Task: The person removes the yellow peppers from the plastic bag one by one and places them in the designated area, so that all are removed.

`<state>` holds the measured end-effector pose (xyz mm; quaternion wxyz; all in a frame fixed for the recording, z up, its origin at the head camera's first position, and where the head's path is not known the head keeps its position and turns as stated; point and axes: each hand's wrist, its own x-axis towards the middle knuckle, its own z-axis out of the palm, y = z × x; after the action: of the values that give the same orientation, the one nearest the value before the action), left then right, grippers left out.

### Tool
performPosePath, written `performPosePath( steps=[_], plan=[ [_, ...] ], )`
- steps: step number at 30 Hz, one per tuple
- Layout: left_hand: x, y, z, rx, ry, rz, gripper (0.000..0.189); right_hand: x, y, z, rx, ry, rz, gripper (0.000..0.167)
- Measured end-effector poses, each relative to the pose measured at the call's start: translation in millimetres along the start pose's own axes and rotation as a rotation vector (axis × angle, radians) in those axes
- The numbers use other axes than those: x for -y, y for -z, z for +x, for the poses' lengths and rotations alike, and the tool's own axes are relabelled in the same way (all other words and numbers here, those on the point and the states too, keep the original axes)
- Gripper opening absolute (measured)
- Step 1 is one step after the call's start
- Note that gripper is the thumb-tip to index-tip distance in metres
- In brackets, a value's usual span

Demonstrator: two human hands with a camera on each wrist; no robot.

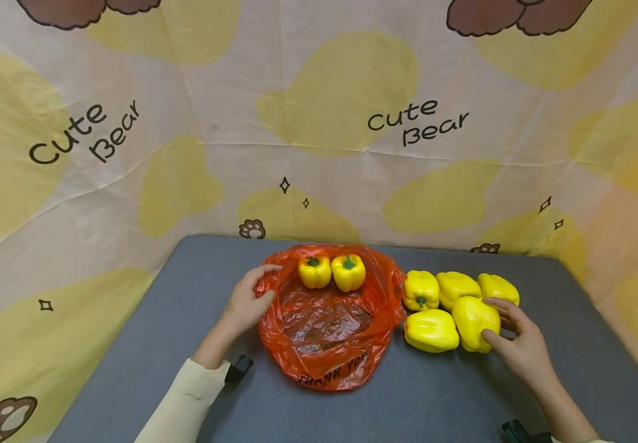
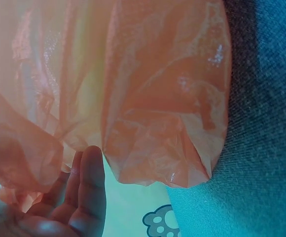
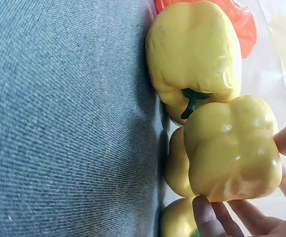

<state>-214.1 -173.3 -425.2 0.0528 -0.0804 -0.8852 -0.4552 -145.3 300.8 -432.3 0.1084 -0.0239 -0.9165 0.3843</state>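
A red plastic bag (image 1: 330,369) lies spread on the table with its mouth facing up and two yellow bell peppers (image 1: 314,272) near its far side. At its left rim is my left hand (image 1: 248,300), thumb and fingers apart and touching the film. In the left wrist view the fingers (image 2: 91,182) look nearly straight beside the bag (image 2: 167,94). My right hand (image 1: 523,347) grips a yellow bell pepper (image 1: 475,325) between thumb and fingers. In the right wrist view this pepper (image 3: 234,148) shows its lobed end and overlaps another pepper (image 3: 195,49) with a green stem.
Right of the bag, several more yellow bell peppers (image 1: 431,331) lie grouped on the grey table (image 1: 429,400). A cloth backdrop (image 1: 341,184) printed with bears and paws rises behind the table and along its sides.
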Motion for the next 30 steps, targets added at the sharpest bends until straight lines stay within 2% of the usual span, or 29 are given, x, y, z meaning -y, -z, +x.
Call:
performPosePath(
  steps=[9,14,22,30],
  plan=[
    [1.5,-0.4,1.1,-0.006,-0.033,0.009,0.045,-3.3,-1.5,0.8,-0.003,0.008,-0.009,0.051],
    [1.4,-0.5,1.3,-0.003,-0.021,0.007,0.045,-4.1,-1.9,1.2,0.019,0.009,-0.024,0.053],
    [1.1,0.0,1.3,0.001,-0.007,0.005,0.045,-4.7,-3.5,1.6,0.096,0.007,-0.049,0.058],
    [1.0,0.4,1.0,0.01,0.007,-0.006,0.045,-3.3,-2.0,3.6,0.119,-0.01,-0.076,0.057]
  ],
)
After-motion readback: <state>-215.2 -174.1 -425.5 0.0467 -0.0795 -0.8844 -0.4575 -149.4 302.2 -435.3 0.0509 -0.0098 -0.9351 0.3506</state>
